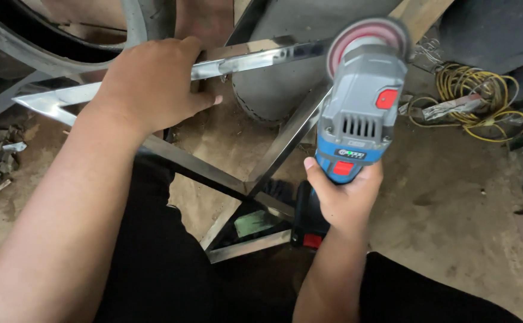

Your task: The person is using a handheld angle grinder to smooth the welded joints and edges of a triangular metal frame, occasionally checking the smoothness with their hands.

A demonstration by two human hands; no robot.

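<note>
Over a dusty workshop floor (447,203), seen from a head-worn camera looking down, two bare hands work on a polished metal frame (285,140); the frame is made of shiny square tubes joined at angles, and its upper bar runs across the middle of the view. At left, the left hand (154,84) lies palm down on that upper bar, fingers curled over its far edge and thumb pointing right along the near side, so the bar passes under the palm. At right, the right hand (346,197) is wrapped closed around the handle of a blue and grey angle grinder (360,113); the thumb rests on the left side of the body just below a red switch. Beyond the fingers the grinder points away, and its round pinkish disc (369,33) meets the right end of the upper bar. Farther right, a tangle of yellow cable (482,96) lies on the floor; dark trousers fill the bottom.
</note>
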